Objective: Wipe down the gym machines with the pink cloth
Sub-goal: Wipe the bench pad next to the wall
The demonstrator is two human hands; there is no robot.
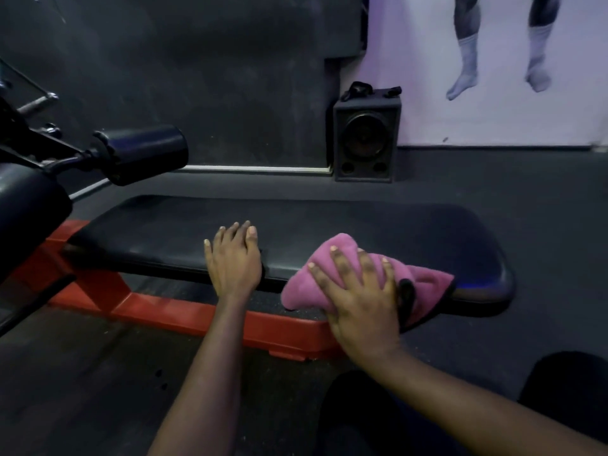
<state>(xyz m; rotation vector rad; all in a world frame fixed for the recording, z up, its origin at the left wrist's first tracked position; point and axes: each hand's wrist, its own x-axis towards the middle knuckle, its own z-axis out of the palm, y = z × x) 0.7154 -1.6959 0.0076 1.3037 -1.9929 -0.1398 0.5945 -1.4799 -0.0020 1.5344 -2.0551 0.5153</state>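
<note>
A long black padded bench (329,225) on a red frame (184,315) lies across the middle of the view. My right hand (362,301) presses a bunched pink cloth (302,284) onto the pad's near edge, towards its right end, with the fingers spread flat over the cloth. My left hand (233,258) rests flat on the pad's near edge a little to the left of the cloth, fingers straight and together.
A black roller pad (144,153) and machine arm (29,139) jut in from the left above the bench. A black speaker box (365,139) stands on the floor against the dark wall behind. A wall poster (493,67) is at the back right. My dark-clothed knees (388,416) are below.
</note>
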